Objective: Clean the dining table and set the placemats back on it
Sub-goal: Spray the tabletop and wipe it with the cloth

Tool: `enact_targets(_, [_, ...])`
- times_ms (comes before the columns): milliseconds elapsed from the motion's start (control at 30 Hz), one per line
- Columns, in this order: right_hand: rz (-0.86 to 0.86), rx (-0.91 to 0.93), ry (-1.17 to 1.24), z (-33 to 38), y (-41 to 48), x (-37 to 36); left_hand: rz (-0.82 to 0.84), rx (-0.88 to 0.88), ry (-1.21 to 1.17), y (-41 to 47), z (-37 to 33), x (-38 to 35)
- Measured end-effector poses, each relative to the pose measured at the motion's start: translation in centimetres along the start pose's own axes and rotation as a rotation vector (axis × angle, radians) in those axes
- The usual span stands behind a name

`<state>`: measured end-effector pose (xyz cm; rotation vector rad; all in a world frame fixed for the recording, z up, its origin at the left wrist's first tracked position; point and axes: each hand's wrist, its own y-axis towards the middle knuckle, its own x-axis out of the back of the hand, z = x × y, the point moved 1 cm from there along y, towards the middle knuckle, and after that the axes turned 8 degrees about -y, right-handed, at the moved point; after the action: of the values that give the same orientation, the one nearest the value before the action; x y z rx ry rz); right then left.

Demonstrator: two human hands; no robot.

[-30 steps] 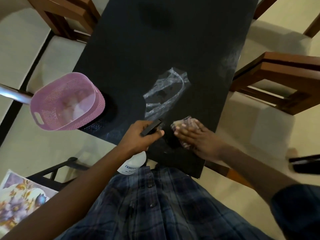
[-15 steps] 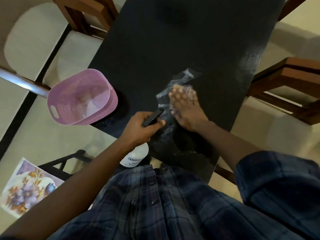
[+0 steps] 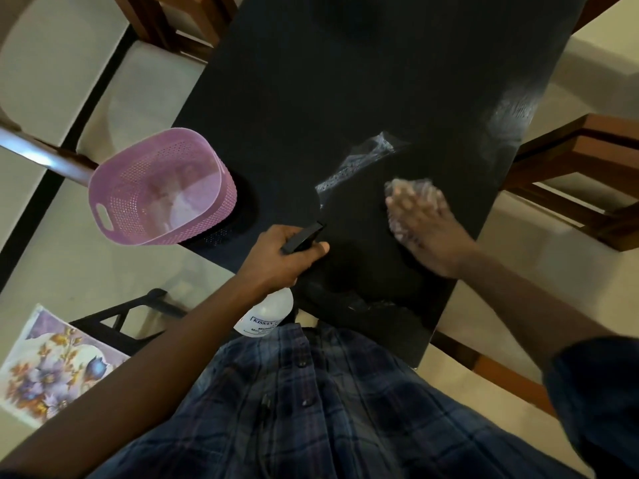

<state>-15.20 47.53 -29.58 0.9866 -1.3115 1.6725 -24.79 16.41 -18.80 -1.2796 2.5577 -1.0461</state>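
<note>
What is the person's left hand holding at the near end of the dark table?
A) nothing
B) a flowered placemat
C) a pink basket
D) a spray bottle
D: the left hand grips the black trigger head of a white spray bottle; the pink basket stands apart, untouched.

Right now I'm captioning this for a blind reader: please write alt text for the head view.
A person's right hand presses a cloth on a black dining table beside wet streaks, while the left hand holds a spray bottle at the near edge. A pink basket stands at the table's left edge; a floral placemat lies off it, lower left.
</note>
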Motion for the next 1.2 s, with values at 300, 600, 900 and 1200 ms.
enact_targets(300, [-0.041, -0.363, 0.138, 0.5, 13.0, 5.6, -0.025, -0.056, -0.033, -1.3, 0.7, 1.4])
enact_targets(600, [0.085, 0.377, -0.146, 15.9, 8.3, 0.7, -0.061, -0.062, -0.065, -1.3, 1.3, 1.7])
enact_targets(900, [0.117, 0.424, -0.156, 6.3, 0.4, -0.1, 0.015, -0.052, -0.014, -1.7, 2.5, 1.7])
enact_targets(1200, [-0.062, -0.269, 0.072, 5.9, 7.9, 2.4, 0.053, -0.059, 0.04, -4.0, 3.7, 2.2])
